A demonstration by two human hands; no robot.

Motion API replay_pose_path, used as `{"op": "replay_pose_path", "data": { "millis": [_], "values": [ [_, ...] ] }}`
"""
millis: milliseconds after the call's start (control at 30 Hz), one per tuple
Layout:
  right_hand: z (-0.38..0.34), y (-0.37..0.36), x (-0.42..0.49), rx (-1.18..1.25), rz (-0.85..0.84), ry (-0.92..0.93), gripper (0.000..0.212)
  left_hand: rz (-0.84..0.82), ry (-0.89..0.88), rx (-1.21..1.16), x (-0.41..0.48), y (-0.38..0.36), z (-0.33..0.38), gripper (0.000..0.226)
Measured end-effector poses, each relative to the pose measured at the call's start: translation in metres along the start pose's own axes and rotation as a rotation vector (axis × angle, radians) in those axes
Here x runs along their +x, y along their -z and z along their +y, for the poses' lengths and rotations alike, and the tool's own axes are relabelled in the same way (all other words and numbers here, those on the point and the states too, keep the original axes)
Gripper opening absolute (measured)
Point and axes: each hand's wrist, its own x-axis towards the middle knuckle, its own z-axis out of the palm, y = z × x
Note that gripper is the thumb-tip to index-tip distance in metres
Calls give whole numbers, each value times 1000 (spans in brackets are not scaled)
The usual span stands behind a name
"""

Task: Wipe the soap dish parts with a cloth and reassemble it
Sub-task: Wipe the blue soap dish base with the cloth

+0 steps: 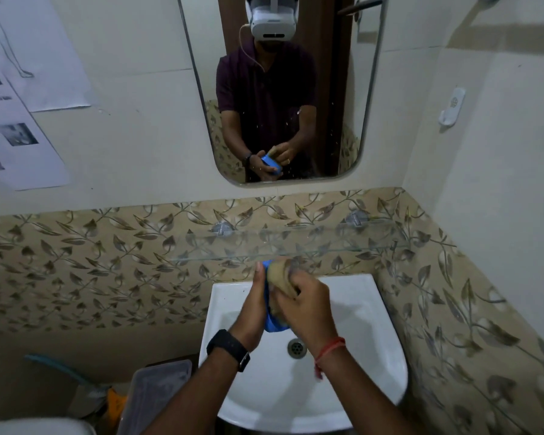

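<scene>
Above the white sink (374,334), my left hand (253,304) grips a blue soap dish part (272,324) on its edge. My right hand (305,304) presses a tan cloth (281,277) against the part's inner face, so most of the blue plastic is hidden. Only its lower rim and a sliver at the top show. The mirror (343,89) reflects the same grip, with the blue part between both hands. I see no other soap dish part.
A glass shelf (327,243) runs along the wall just above and behind my hands. The sink drain (296,347) lies below them. A clear plastic lidded box (154,394) sits left of the sink. A white hook (452,111) hangs on the right wall.
</scene>
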Motion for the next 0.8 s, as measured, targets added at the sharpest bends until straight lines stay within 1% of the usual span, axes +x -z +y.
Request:
{"op": "replay_pose_path", "data": {
  "millis": [67, 100, 133, 200, 233, 267, 300, 333, 400, 433, 467, 500, 567, 600, 633, 667, 700, 733, 800],
  "values": [
    [6, 5, -13, 43, -215, -29, 30, 29, -7, -17, 3, 10, 6, 70],
    [9, 9, -15, 14, -233, -60, 31, 24, -6, -11, 3, 11, 5, 70],
    [10, 12, -12, -35, -173, -83, 34, 10, -3, 4, 1, 8, 3, 70],
    [8, 15, 1, -145, 50, -89, 36, -29, 3, 30, -2, -3, -6, 68],
    [5, 13, 7, -161, 140, -77, 35, -40, 4, 26, -3, -10, -9, 67],
    [2, 11, 9, -133, 172, -70, 34, -36, 6, 19, -5, -14, -9, 67],
    [1, 10, 8, -79, 129, -64, 34, -27, 10, 15, -5, -13, -7, 68],
    [1, 10, 3, -19, 33, -52, 34, -16, 12, 19, -4, -9, -3, 68],
    [4, 12, -13, 69, -244, -65, 35, 23, -7, 22, -1, 4, 2, 66],
    [6, 15, -17, 68, -326, -108, 36, 31, -16, 13, -1, 9, 2, 66],
    [7, 17, -15, 56, -316, -153, 36, 28, -24, 9, -2, 11, 1, 66],
    [9, 18, -10, 5, -218, -168, 38, 23, -31, 17, -4, 10, -3, 65],
    [7, 15, 2, -140, 23, -116, 39, 7, -24, 37, -8, -1, -10, 63],
    [5, 11, 5, -175, 93, -84, 37, -3, -15, 36, -8, -7, -13, 63],
    [4, 8, 6, -156, 113, -64, 34, 3, -6, 30, -9, -10, -14, 63],
    [3, 5, 4, -106, 80, -49, 30, 22, 7, 22, -8, -9, -12, 65],
    [5, 4, 0, -55, 7, -25, 26, 39, 22, 10, -6, -5, -11, 68],
    [6, 4, -6, -5, -99, 8, 24, 53, 36, -6, -4, 2, -10, 70],
    [10, 12, -16, 32, -350, 62, 27, 79, 29, -28, -2, 16, -10, 68]
  ]
}}
